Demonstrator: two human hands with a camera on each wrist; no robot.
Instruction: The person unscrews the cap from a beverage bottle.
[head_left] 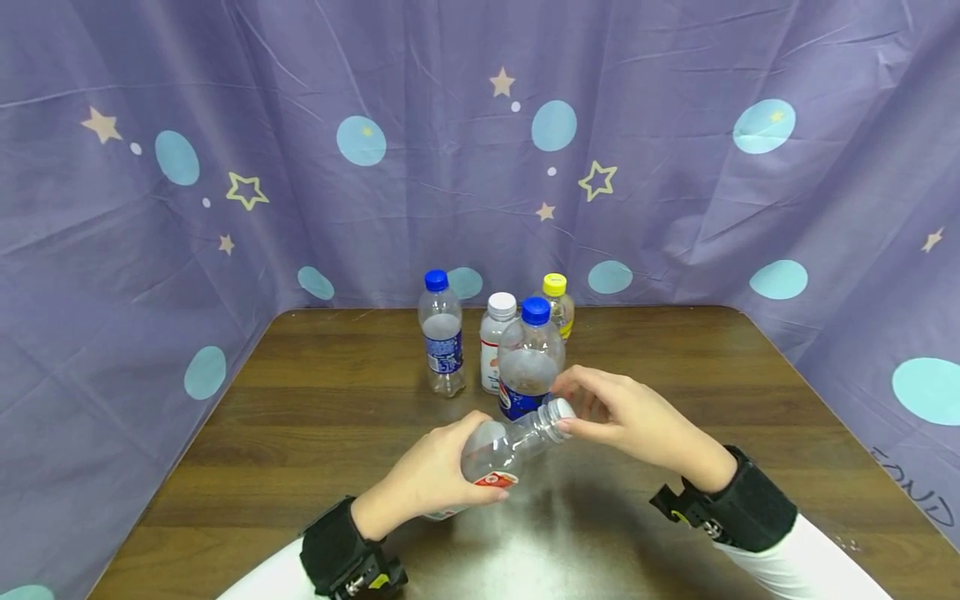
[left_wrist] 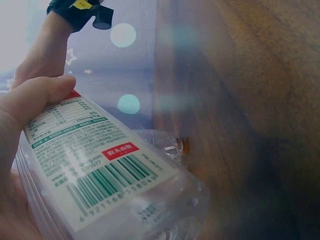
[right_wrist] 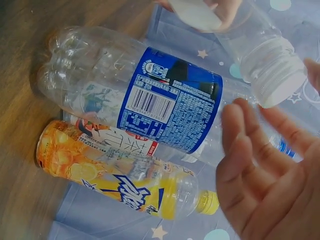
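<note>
The left hand (head_left: 431,479) grips a tilted clear bottle (head_left: 498,454); the right hand (head_left: 626,417) pinches its white cap (head_left: 558,417).

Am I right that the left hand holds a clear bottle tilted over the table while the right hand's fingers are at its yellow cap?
Not quite: the cap at the right hand is white, not yellow, as the head view shows. The yellow cap belongs to a bottle standing at the back. The rest holds: the left hand grips the clear bottle, tilted over the table.

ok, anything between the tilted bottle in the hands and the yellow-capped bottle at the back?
Yes, in the head view: the big blue-capped bottle stands between the held bottle and the yellow-capped one.
</note>
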